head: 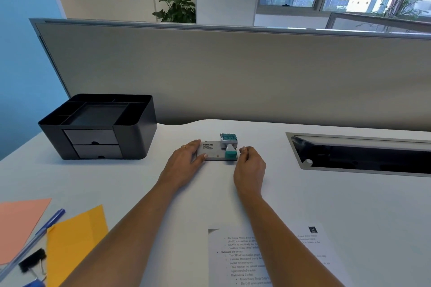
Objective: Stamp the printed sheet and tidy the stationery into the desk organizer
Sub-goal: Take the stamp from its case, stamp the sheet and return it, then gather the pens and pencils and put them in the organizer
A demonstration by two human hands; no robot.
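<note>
– Gripping what, exactly?
– Left hand [186, 158] grips the left end of the stamp pad [211, 152], thumb on the near edge, fingers round the far corner. Right hand [250, 168] sits curled at the pad's right end, thumb tip just beside it. Whether it pinches the tin or only touches it, I cannot tell.
– Why both hands on one small tin?
– My guess: one steadies the base while the other lifts the lid or takes the stamp [229, 147], which lies on its side on top of the pad, rubber face towards the partition.
– And the paper to be stamped?
– Printed sheet [245, 261] lies flat at the near edge of the desk [326, 205], partly under the forearms, well apart from the pad. No stamp mark shows on the part I can see.
– The tidying?
– Not begun, I judge. Desk organizer [130, 133] stands at the far left, and I see nothing in its top compartments.
– Count it out.
– One pad, one stamp, one printed sheet, one organizer with two drawers [92, 137]. At the near left: one blue pen [44, 228], one black binder clip [32, 262], one pink sheet [18, 223], one yellow sheet [74, 240].
</note>
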